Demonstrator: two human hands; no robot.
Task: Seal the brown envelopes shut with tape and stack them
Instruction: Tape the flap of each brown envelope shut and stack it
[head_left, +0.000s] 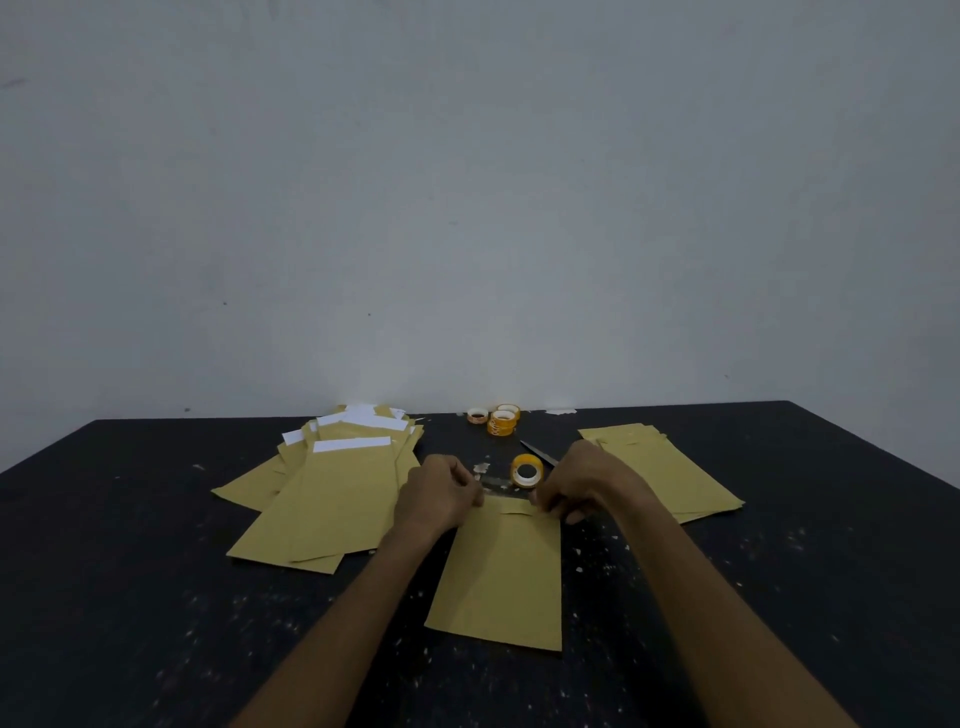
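A brown envelope (501, 571) lies flat on the black table (156, 545) in front of me, its flap end away from me. My left hand (439, 493) pinches the flap's left corner and my right hand (582, 486) pinches its right corner. A strip of clear tape (498, 484) stretches between them just above the flap. An orange tape roll (527, 470) stands on edge just behind the flap. A loose pile of open envelopes (332, 483) with white strips lies to the left. A stack of envelopes (670, 473) lies to the right.
Three more tape rolls (498, 418) sit near the back edge by the grey wall. A dark blade, scissors or a knife (540, 453), lies behind my right hand. Small white scraps dot the table surface.
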